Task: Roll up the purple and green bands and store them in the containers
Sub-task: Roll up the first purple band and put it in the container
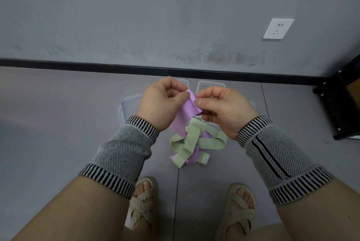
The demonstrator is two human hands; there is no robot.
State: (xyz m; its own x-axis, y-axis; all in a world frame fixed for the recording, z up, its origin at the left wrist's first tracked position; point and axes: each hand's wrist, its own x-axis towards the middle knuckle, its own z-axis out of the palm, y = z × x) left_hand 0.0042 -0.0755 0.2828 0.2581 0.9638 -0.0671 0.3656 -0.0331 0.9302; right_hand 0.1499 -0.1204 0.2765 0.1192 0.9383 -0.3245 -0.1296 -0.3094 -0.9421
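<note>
Overhead, the left hand (pixel 163 102) and right hand (pixel 220 108) pinch one end of the flat purple elastic band (pixel 188 111), apparently to start rolling; its tail lies tangled with the pale green elastic band (pixel 191 141) on the floor before clear plastic containers (pixel 210 85).

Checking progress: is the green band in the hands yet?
No, both hands pinch the purple band; the green band hangs tangled below.

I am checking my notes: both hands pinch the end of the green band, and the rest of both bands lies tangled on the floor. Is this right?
Not quite. In the head view, the left hand and right hand pinch the end of the purple band, not the green band. The rest is right.
</note>
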